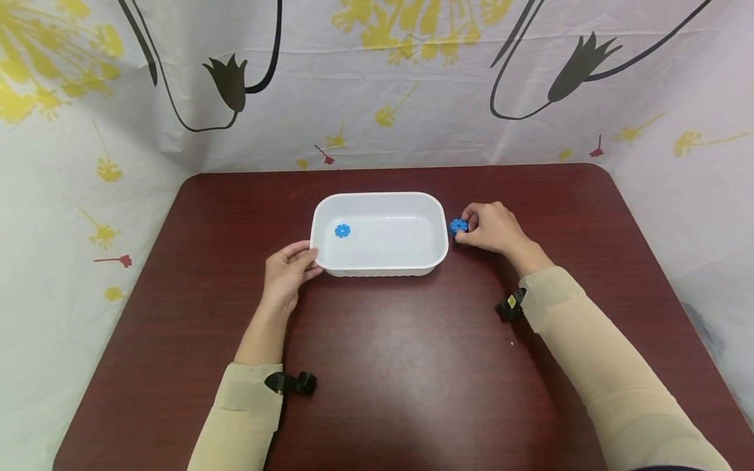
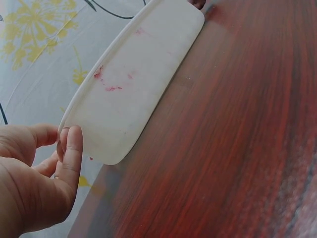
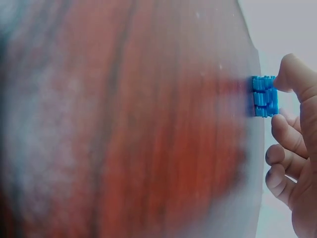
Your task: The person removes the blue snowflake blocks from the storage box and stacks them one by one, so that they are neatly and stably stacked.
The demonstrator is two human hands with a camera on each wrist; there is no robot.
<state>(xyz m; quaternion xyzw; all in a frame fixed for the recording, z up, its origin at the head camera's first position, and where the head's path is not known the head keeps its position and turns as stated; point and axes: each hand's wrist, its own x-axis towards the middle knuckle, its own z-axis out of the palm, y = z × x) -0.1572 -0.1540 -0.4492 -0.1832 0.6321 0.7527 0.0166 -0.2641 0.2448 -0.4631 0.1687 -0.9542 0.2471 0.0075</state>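
A white plastic tray (image 1: pixel 389 239) stands on the table, and one blue notched disc (image 1: pixel 342 230) lies flat on its floor at the left. My left hand (image 1: pixel 288 271) pinches the tray's front left corner, thumb at the rim and fingers against the outer side. In the left wrist view that hand (image 2: pixel 47 173) grips the end of the tray (image 2: pixel 133 69). Just right of the tray, my right hand (image 1: pixel 491 227) holds a small stack of blue notched discs (image 1: pixel 458 226) between thumb and fingertips. Several layers of the stack (image 3: pixel 265 96) show edge-on in the right wrist view.
The dark red wooden table (image 1: pixel 383 366) extends around the tray, with rounded far corners. Behind it and at the sides hangs a white sheet (image 1: pixel 442 131) with flower prints. A black wrist camera (image 1: pixel 511 305) is strapped to the right sleeve, another (image 1: pixel 291 383) to the left.
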